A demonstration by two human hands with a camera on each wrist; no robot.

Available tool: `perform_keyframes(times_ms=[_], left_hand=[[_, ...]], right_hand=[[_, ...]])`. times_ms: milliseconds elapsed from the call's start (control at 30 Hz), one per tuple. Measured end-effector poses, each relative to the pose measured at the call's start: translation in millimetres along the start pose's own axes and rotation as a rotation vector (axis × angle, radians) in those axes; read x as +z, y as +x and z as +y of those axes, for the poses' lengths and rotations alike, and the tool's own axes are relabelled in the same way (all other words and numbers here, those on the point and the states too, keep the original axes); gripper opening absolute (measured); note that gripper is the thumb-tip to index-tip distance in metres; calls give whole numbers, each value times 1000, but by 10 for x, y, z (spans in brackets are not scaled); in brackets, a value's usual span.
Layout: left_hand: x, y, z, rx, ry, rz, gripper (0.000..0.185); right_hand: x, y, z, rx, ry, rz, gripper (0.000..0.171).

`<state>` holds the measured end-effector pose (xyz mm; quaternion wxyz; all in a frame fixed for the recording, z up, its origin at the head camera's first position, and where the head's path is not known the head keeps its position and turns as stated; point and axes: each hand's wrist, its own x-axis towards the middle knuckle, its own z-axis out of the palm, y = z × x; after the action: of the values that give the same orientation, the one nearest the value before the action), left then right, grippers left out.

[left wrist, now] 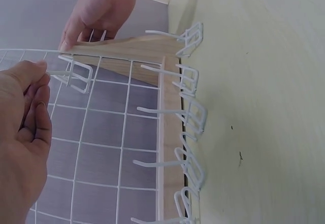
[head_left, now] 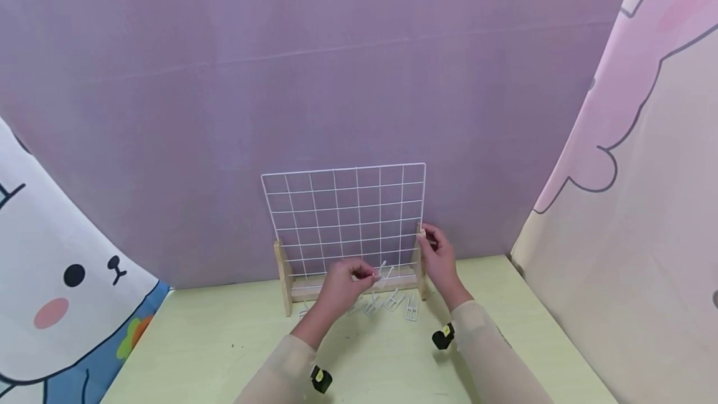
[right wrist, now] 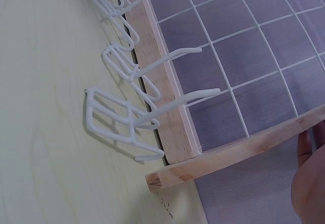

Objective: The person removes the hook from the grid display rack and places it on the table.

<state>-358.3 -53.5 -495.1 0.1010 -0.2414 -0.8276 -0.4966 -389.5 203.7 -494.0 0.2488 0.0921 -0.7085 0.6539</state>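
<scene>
My left hand [head_left: 343, 282] pinches a white wire hook [left wrist: 87, 76] by its prong between thumb and fingers. The hook's framed back overlaps the lower right part of the white wire grid panel [head_left: 358, 168] in the left wrist view. The panel stands upright in a wooden stand [head_left: 283, 279]. At the stand's right upright post [right wrist: 238, 158], my right hand [head_left: 441, 262] grips its upper part, thumb in front and other fingers behind. Several more white hooks [head_left: 412, 309] lie in a row on the table, along the front of the stand's base, prongs pointing up toward the grid.
The pale yellow-green table [head_left: 224, 335] carries the stand near its back edge. A purple cloth backdrop [head_left: 336, 80] hangs right behind the grid. Printed cartoon cloths flank the table at left [head_left: 33, 279] and right [head_left: 634, 254].
</scene>
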Motion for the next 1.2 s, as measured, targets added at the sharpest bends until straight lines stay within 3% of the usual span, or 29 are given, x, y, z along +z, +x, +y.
perform_keyframes(times_ms=[400, 633, 867, 1200], left_hand=[[9, -28, -66, 20, 56, -46, 12], [0, -41, -90, 43, 39, -86, 6], [7, -59, -171, 26, 26, -130, 6], [29, -105, -195, -9, 12, -138, 4]], right_hand=[[-2, 160, 406, 17, 7, 28, 33], [-20, 161, 440, -17, 9, 31, 30], [-24, 138, 440, -18, -10, 27, 29], [-17, 131, 451, -17, 11, 15, 30]])
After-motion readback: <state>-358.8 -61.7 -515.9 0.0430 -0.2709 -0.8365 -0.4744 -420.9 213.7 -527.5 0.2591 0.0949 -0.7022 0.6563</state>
